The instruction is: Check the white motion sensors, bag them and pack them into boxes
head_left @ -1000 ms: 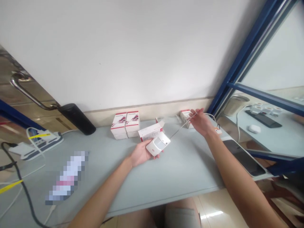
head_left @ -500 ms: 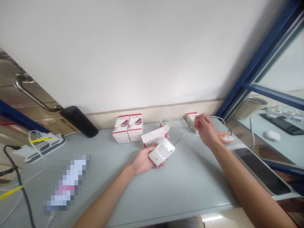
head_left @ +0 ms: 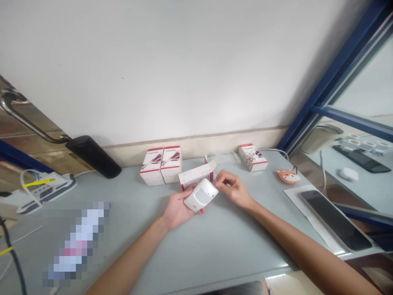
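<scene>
On the desk (head_left: 215, 241), left fingers (head_left: 198, 212) grip a white motion sensor (head_left: 201, 195), open right fingers (head_left: 220, 179) just beside it.

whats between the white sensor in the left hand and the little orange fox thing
In the head view, the right hand sits between the white motion sensor and the orange fox trinket.

Head-worn camera, looking forward and down, close above a desk (head_left: 221, 246)

White plastic motion sensor (head_left: 202, 195), lens side up, in the left hand (head_left: 179, 207)
</scene>
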Tool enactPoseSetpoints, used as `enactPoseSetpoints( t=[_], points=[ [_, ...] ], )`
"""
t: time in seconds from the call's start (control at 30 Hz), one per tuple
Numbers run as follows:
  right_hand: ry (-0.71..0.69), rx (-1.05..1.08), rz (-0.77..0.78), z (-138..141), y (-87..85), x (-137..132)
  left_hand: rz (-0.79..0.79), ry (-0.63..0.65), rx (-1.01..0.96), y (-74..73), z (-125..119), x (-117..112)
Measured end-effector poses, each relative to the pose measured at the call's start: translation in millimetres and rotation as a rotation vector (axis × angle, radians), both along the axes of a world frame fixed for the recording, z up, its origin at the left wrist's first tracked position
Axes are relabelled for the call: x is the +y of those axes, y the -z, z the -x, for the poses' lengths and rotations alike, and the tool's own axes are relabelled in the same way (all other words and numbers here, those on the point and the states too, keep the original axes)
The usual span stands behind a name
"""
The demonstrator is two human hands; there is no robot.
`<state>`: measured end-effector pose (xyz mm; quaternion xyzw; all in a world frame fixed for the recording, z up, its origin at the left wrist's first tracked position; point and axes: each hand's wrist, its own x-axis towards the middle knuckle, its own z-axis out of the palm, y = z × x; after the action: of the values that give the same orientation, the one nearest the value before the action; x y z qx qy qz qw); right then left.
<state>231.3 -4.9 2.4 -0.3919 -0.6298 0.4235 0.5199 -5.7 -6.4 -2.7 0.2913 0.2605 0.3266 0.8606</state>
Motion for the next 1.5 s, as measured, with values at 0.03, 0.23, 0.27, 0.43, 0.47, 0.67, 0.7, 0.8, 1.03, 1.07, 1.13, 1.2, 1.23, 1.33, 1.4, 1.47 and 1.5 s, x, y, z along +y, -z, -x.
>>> enactPoseSetpoints(
  t=[0.03, 0.23, 0.27, 0.43, 0.47, 0.67, 0.7, 0.8, 1.03, 1.07, 1.13, 1.2, 1.23, 1.33, 1.4, 1.47, 1.5],
  points=[
    [0.013, -0.019, -0.025, 1, 0.4, -1, 0.008, -0.006, 0.005, -0.7, 0, 0],
    [-0.019, -0.048, -0.024, 2, -5.6, -4, 0.032, -0.032, 0.003, -3.5, 2, -2],
    [-0.036, -0.055, -0.01, 3, -6.6, -5, 0.028, -0.038, -0.003, -3.2, 2, -2],
    [-0.071, -0.078, 0.0, 7, -8.5, -12, -0.005, -0.064, -0.002, -3.3, -2, -1],
    [-0.103, -0.095, -0.01, 6, -9.2, -13, -0.02, -0.06, 0.004, -4.3, -3, -2],
    [-0.168, -0.422, -0.169, -10, -18.2, -10, -0.214, -0.109, 0.082, -12.1, -14, -17],
    [-0.161, -0.418, -0.153, -12, -18.9, -9, -0.282, -0.122, 0.126, -12.5, -15, -21],
    [-0.188, -0.272, -0.054, -12, -18.8, -7, -0.539, -0.185, 0.353, -11.1, -17, -31],
    [-0.157, -0.075, -0.081, -8, -20.8, -13, -1.239, -0.356, 0.777, -8.7, -7, -30],
    [-0.101, -0.08, -0.121, -11, -21.1, -12, -1.359, -0.404, 0.817, -9.8, -5, -27],
    [0.021, -0.085, -0.179, -19, -20.9, -7, -1.545, -0.506, 0.9, -12.2, 0, -21],
    [0.098, -0.09, -0.184, -23, -19.0, -3, -1.601, -0.519, 0.975, -14.0, 2, -17],
    [0.104, -0.095, -0.168, -23, -17.6, -2, -1.59, -0.486, 1.005, -14.5, 2, -17],
    [0.026, -0.081, -0.102, -11, -12.6, -9, -1.471, -0.407, 1.034, -13.7, -3, -24],
    [-0.041, -0.073, -0.089, 0, -10.7, -16, -1.31, -0.406, 0.971, -11.8, -10, -31],
    [-0.071, -0.091, -0.122, 4, -10.8, -19, -1.097, -0.344, 0.827, -8.9, -16, -37],
    [-0.043, -0.115, -0.151, 3, -11.4, -18, -1.007, -0.314, 0.766, -7.2, -18, -39]
  ],
)
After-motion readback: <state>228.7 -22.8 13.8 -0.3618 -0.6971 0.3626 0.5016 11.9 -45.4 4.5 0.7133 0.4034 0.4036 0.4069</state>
